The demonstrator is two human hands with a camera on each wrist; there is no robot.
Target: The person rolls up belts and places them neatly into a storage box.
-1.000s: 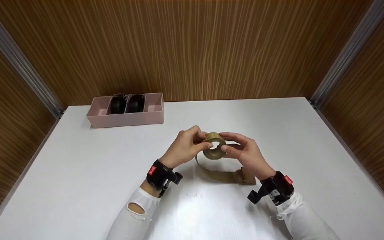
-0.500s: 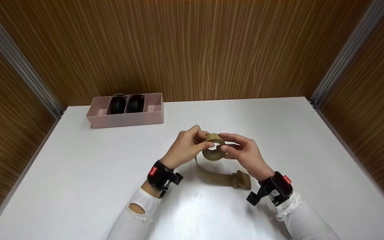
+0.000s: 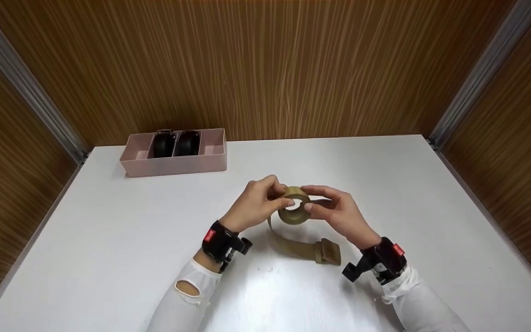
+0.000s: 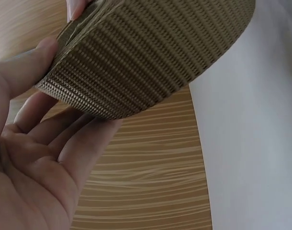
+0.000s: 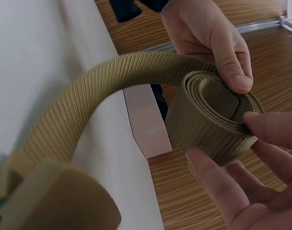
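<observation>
A tan webbing belt [image 3: 288, 216] is partly wound into a coil held above the table between both hands. My left hand [image 3: 258, 203] pinches the coil's left side, thumb at the inner hole and fingers behind. On the opposite side my right hand [image 3: 337, 210] grips the coil between thumb and fingers. In the right wrist view the coil [image 5: 198, 120] shows several layers around a hollow centre. From it the loose strap [image 5: 107, 76] curves down to the belt's buckle [image 3: 330, 252], which lies on the table below the hands. Ribbed webbing [image 4: 136, 57] fills the top of the left wrist view.
A pink divided box [image 3: 178, 166] stands at the back left of the white table [image 3: 109, 240]. Two black rolled items [image 3: 164, 144] sit in its middle compartments. Wood-grain panels [image 3: 265, 69] enclose the back and sides.
The buckle end has slid left and slightly toward the person, coming out from beneath the right hand. The coil has dropped slightly; both hands keep hold of it.
</observation>
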